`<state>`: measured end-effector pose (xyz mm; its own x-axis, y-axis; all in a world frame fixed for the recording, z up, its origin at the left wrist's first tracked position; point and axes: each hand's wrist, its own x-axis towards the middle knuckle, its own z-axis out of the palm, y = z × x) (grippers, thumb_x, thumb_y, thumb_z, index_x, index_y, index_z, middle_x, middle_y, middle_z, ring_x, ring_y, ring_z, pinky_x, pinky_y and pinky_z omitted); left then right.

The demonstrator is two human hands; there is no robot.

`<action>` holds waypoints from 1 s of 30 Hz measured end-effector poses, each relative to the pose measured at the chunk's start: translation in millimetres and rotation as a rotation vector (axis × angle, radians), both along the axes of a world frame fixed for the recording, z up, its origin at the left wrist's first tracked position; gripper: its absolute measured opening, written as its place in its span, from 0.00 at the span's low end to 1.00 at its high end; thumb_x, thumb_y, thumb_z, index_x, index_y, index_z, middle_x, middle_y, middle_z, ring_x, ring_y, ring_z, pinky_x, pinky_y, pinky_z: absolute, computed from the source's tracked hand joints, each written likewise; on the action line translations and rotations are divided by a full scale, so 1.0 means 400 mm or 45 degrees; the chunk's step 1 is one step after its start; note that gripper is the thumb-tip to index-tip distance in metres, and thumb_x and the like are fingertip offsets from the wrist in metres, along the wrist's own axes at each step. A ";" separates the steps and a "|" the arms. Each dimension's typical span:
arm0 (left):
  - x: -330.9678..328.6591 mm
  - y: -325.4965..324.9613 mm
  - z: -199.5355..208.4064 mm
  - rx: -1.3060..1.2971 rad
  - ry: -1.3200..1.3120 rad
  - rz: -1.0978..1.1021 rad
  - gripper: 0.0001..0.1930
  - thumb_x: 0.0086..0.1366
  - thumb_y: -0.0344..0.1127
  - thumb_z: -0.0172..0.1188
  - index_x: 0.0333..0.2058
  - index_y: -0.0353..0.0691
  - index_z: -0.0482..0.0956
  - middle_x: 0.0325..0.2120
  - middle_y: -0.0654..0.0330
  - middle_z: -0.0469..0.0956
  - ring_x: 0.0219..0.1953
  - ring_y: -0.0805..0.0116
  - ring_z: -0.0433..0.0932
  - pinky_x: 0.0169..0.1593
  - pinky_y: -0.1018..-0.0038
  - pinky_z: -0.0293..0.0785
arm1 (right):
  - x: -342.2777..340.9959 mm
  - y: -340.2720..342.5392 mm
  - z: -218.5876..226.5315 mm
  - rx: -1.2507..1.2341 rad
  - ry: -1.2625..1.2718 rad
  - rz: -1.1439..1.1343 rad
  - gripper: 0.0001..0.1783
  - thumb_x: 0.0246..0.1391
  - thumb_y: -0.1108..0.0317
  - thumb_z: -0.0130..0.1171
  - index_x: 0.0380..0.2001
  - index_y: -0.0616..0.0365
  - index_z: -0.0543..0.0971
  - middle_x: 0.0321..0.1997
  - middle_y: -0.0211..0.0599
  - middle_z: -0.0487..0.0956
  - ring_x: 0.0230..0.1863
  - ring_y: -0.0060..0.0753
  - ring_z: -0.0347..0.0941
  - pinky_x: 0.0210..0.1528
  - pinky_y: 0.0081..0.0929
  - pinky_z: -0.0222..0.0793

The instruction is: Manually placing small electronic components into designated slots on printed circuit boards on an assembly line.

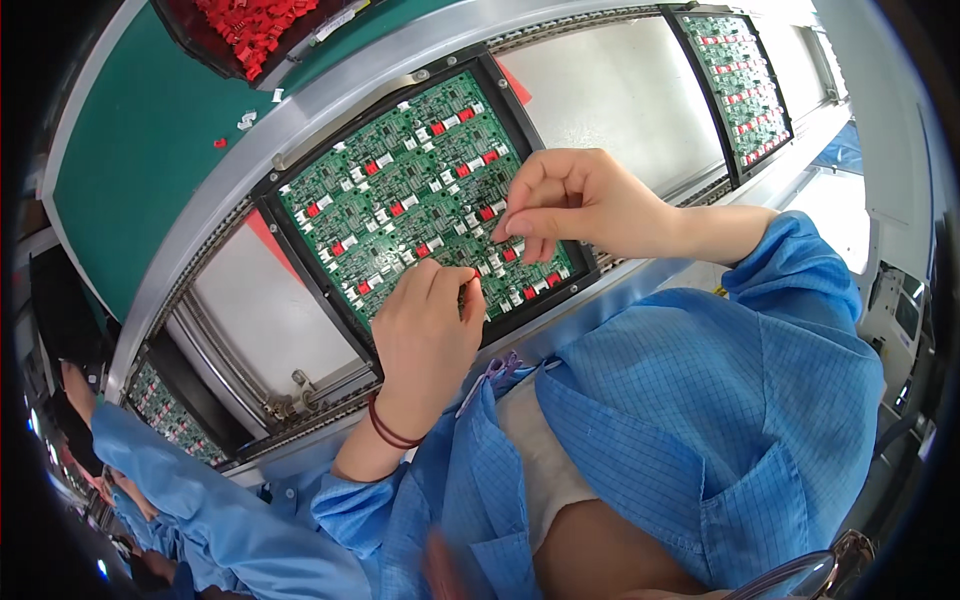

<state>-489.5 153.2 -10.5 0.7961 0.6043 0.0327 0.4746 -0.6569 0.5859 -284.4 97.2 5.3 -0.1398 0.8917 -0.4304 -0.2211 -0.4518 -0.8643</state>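
Note:
A green circuit board panel (350,215) with rows of white and red connectors lies in a black frame (330,318) on the conveyor in front of me. Over the near edge of the panel, my left hand (428,325) has its thumb and fingers drawn together, close to a red connector. My right hand (595,205) is above the panel's right part, thumb against forefinger in a pinch and the other fingers curled. Whatever either hand has between its fingertips is hidden or too small to name. Part of the panel is covered by both hands.
A dark bin (190,40) of red connectors (255,30) stands on the green work surface (120,210) at upper left. Loose white pieces (247,121) and a red piece (220,143) lie nearby. Other framed panels (738,90) ride the conveyor rails. A co-worker's blue sleeve (190,500) is at left.

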 end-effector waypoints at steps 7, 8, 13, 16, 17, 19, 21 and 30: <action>-0.025 0.024 0.099 -0.193 0.152 -0.050 0.08 0.53 0.31 0.58 0.33 0.37 0.76 0.20 0.56 0.68 0.25 0.60 0.71 0.29 0.69 0.68 | 0.003 -0.012 0.005 0.091 -0.035 -0.009 0.07 0.53 0.77 0.52 0.36 0.66 0.74 0.31 0.38 0.78 0.33 0.22 0.75 0.37 0.17 0.73; -0.026 0.046 0.132 -0.185 0.148 0.006 0.11 0.53 0.30 0.57 0.36 0.35 0.76 0.21 0.55 0.68 0.25 0.57 0.71 0.30 0.68 0.68 | 0.003 -0.018 0.010 0.110 -0.024 -0.006 0.07 0.53 0.77 0.52 0.36 0.66 0.74 0.31 0.38 0.78 0.33 0.22 0.75 0.37 0.17 0.73; 0.094 0.230 0.209 0.455 -0.224 0.114 0.09 0.55 0.24 0.53 0.37 0.34 0.75 0.30 0.52 0.73 0.31 0.58 0.73 0.34 0.70 0.69 | -0.002 -0.067 -0.011 0.145 0.056 -0.111 0.13 0.54 0.78 0.49 0.44 0.66 0.70 0.37 0.42 0.77 0.36 0.24 0.75 0.41 0.20 0.73; 0.138 0.360 0.232 1.064 -0.303 0.129 0.07 0.57 0.24 0.51 0.35 0.31 0.74 0.31 0.51 0.73 0.36 0.61 0.73 0.40 0.73 0.70 | -0.009 -0.065 0.039 0.107 0.187 0.076 0.15 0.54 0.77 0.49 0.46 0.65 0.68 0.39 0.43 0.76 0.37 0.25 0.75 0.41 0.20 0.73; 0.215 0.415 0.196 1.111 -0.271 0.038 0.10 0.58 0.26 0.50 0.39 0.33 0.73 0.36 0.49 0.72 0.41 0.56 0.71 0.45 0.71 0.68 | 0.000 -0.066 0.020 0.145 0.181 -0.029 0.14 0.54 0.77 0.50 0.45 0.66 0.69 0.39 0.42 0.77 0.37 0.24 0.75 0.40 0.20 0.73; 0.256 0.458 0.197 1.268 -0.061 -0.009 0.13 0.59 0.26 0.47 0.44 0.31 0.69 0.43 0.47 0.70 0.47 0.53 0.68 0.49 0.72 0.67 | 0.014 -0.050 0.025 0.180 0.072 -0.031 0.13 0.54 0.77 0.50 0.44 0.65 0.70 0.38 0.41 0.77 0.36 0.22 0.74 0.40 0.19 0.72; 0.296 0.535 0.183 1.064 0.027 0.005 0.18 0.56 0.28 0.49 0.46 0.29 0.67 0.46 0.43 0.67 0.50 0.49 0.65 0.53 0.68 0.63 | 0.021 -0.045 0.011 0.145 0.018 -0.127 0.10 0.52 0.76 0.53 0.39 0.65 0.72 0.33 0.35 0.76 0.31 0.18 0.72 0.36 0.15 0.69; 0.237 0.604 0.192 -0.080 -0.779 -0.483 0.20 0.53 0.32 0.52 0.45 0.28 0.66 0.39 0.42 0.67 0.43 0.46 0.66 0.48 0.61 0.65 | 0.020 0.010 0.013 0.139 -0.107 -0.055 0.05 0.48 0.78 0.57 0.30 0.63 0.76 0.33 0.32 0.72 0.33 0.19 0.68 0.35 0.16 0.63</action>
<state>-394.6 394.9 66.4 0.8014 0.3054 0.5143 -0.2047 -0.6679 0.7156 -276.3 101.2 10.6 -0.0678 0.9384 -0.3388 -0.1628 -0.3454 -0.9242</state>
